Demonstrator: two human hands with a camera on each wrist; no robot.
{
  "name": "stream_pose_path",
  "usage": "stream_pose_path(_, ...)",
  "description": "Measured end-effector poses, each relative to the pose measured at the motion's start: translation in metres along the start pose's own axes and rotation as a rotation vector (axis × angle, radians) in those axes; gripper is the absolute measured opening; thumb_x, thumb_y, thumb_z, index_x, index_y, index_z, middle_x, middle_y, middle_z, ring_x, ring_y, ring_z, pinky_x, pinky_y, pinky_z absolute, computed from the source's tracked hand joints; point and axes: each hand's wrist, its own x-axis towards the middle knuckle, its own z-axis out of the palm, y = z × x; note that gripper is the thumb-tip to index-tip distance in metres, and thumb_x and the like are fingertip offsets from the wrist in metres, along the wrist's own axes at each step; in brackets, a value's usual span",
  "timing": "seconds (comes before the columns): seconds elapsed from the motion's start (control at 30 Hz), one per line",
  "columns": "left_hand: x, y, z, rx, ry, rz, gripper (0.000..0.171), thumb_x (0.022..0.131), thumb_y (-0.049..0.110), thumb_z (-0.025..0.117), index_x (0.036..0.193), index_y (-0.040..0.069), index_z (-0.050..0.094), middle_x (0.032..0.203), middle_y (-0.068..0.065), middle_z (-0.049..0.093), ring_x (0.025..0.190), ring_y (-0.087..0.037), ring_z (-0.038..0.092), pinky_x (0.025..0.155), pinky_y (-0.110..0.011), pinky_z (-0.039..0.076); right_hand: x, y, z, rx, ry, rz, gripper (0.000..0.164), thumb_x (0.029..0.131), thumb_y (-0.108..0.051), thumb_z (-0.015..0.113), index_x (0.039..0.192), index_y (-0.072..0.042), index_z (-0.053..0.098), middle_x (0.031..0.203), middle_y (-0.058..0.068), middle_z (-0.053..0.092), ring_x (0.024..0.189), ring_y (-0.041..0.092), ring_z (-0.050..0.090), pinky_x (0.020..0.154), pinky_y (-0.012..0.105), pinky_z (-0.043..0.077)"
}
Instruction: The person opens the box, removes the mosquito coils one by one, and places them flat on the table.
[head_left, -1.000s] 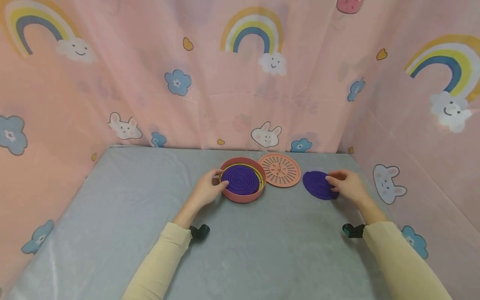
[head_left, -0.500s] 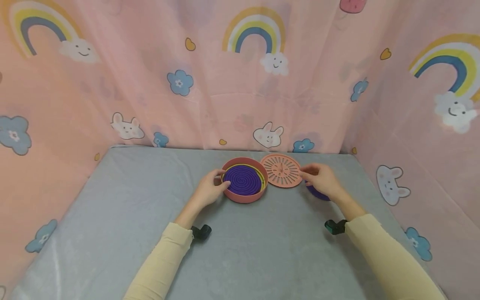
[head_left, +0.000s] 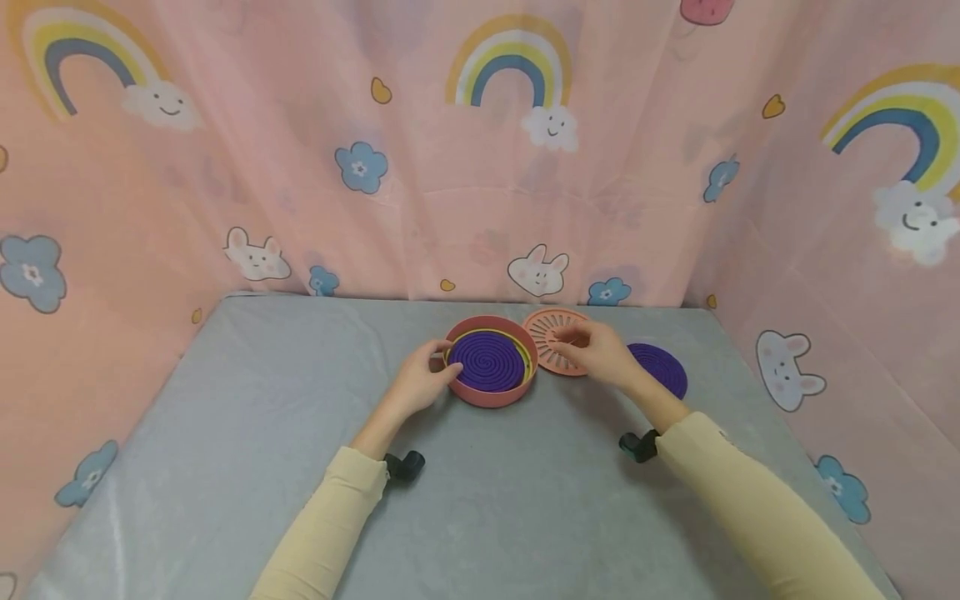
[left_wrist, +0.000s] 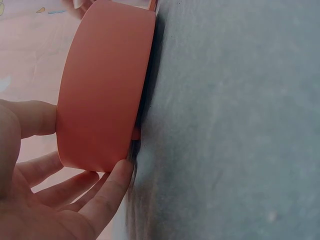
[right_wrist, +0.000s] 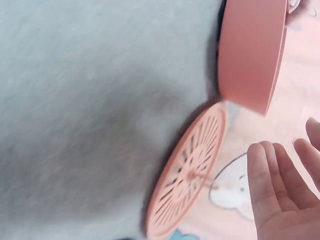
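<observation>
My left hand holds the side of a round reddish-pink mosquito coil box. In the left wrist view its thumb is at the rim and the other fingers lie against the outer wall and low edge. A purple mosquito coil lies inside the box, with a yellow edge showing around it. Over the slotted pink lid hovers my right hand, fingers loosely bent and nothing in them. The right wrist view shows the lid flat on the table, a small stem at its centre, apart from the fingers.
A second purple mosquito coil lies on the table to the right, partly behind the right forearm. The grey-covered table ends at a pink patterned curtain at the back and sides.
My right hand has left the loose purple coil on the table and moved left to above the slotted lid. The left hand stays at the box.
</observation>
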Motion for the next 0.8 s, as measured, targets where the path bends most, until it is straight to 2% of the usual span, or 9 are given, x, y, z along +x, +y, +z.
stream_pose_path(0.13,0.000,0.000,0.000,-0.001,0.000,0.006,0.048,0.098,0.027,0.069,0.141,0.009,0.057,0.143,-0.015,0.055,0.124,-0.031,0.059,0.097,-0.050,0.051,0.007,-0.013,0.009,-0.040,0.014,-0.037,0.030,0.098,-0.024,0.069,0.121,-0.004,0.070,0.112,0.012,0.070,0.093,0.025,0.065,0.075,0.036,0.054)
stream_pose_path(0.33,-0.001,0.002,-0.001,-0.009,0.000,0.008,0.049,0.098,0.026,0.069,0.142,0.008,0.056,0.144,-0.015,0.055,0.123,-0.031,0.059,0.097,-0.050,0.051,0.018,-0.030,0.020,-0.064,0.012,-0.109,0.027,0.097,-0.020,0.071,0.119,-0.004,0.072,0.113,0.010,0.071,0.103,0.026,0.065,0.091,0.044,0.053)
stream_pose_path(0.47,-0.001,0.003,-0.001,-0.002,-0.001,0.005,0.049,0.098,0.027,0.069,0.142,0.009,0.056,0.144,-0.015,0.056,0.123,-0.030,0.059,0.097,-0.049,0.051,0.023,-0.039,0.028,-0.044,-0.028,-0.105,0.030,0.098,-0.020,0.069,0.121,-0.001,0.070,0.114,0.013,0.069,0.107,0.030,0.064,0.094,0.046,0.052)
stream_pose_path(0.8,-0.003,0.005,-0.001,-0.002,0.000,0.001,0.048,0.098,0.026,0.069,0.141,0.009,0.057,0.143,-0.015,0.056,0.123,-0.031,0.059,0.098,-0.050,0.050,0.039,-0.043,0.052,-0.113,-0.064,-0.082,0.034,0.100,-0.028,0.066,0.127,-0.007,0.067,0.117,0.011,0.070,0.111,0.029,0.062,0.097,0.048,0.050)
